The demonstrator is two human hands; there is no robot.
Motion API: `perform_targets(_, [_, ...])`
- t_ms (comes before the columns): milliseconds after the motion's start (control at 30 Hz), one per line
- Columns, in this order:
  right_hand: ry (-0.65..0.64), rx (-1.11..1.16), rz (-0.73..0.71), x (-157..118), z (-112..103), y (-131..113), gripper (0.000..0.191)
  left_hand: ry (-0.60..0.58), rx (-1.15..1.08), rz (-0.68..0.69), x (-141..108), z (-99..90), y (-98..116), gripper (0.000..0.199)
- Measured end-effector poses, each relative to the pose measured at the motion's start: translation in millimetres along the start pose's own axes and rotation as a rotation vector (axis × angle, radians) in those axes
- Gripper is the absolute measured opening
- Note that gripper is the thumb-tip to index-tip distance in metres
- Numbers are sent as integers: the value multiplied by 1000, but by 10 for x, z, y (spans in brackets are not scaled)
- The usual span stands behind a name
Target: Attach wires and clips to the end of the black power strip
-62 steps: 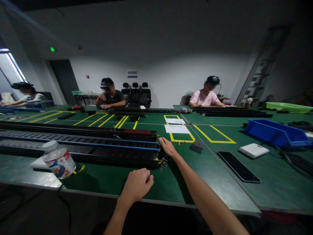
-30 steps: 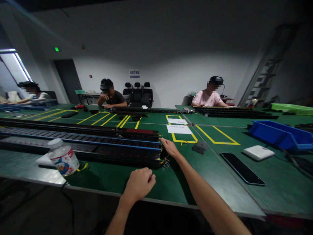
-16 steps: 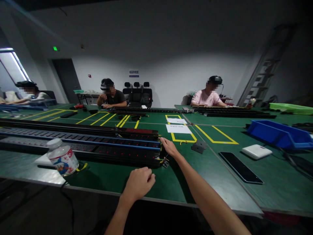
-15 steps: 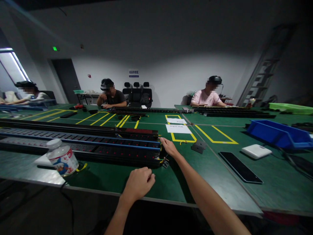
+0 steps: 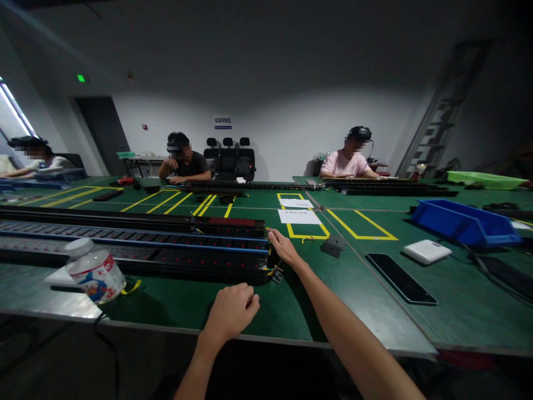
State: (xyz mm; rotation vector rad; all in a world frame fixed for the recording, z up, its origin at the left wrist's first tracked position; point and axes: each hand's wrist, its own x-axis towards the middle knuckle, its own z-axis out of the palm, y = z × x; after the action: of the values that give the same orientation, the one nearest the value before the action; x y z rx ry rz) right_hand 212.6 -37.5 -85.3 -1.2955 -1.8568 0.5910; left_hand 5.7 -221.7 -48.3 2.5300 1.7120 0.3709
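Observation:
Several long black power strips (image 5: 175, 253) lie side by side across the green table (image 5: 200, 303), reaching in from the left. My right hand (image 5: 282, 248) rests its fingers on the right end of those strips, where short yellow wires stick out. My left hand (image 5: 231, 311) is curled into a loose fist on the table near the front edge, just in front of the strips; I see nothing in it.
A plastic water bottle (image 5: 94, 271) lies on its side at the front left. A black phone (image 5: 400, 270), a white box (image 5: 426, 251), a small grey block (image 5: 333, 245) and a blue bin (image 5: 464, 221) sit to the right. Three people sit at the far tables.
The view has shifted slightly to the right and up. Both hands stay where they were, the right on the strip end, the left fisted on the table.

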Motion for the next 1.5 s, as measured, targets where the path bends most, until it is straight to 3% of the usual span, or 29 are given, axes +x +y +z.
perform_targets(233, [-56, 6, 13, 40, -34, -13, 72, -33, -1, -16, 9, -61, 30, 30])
perform_targets(600, [-18, 50, 21, 32, 0, 36, 63, -11, -69, 1, 8, -85, 22, 32])
perform_targets(867, [-43, 63, -2, 44, -5, 48, 74, 50, -369, 108, 101, -380, 250, 34])
perform_targets(1033, [-29, 73, 37, 57, 8, 79, 77, 150, -654, 137, 405, -551, 381, 30])
perform_targets(1167, [-13, 114, 41, 68, 31, 93, 75, 295, -793, 51, 758, -563, 296, 30])
perform_targets(1300, [36, 115, 10, 59, 40, 79, 70, 451, -709, -108, 1099, -586, 97, 27])
perform_targets(1400, [8, 86, 12, 42, 23, 47, 68, 450, -653, -231, 1312, -601, -54, 26])
perform_targets(1500, [-27, 80, 21, 28, -1, 11, 68, 415, -524, -243, 1489, -568, -167, 26])
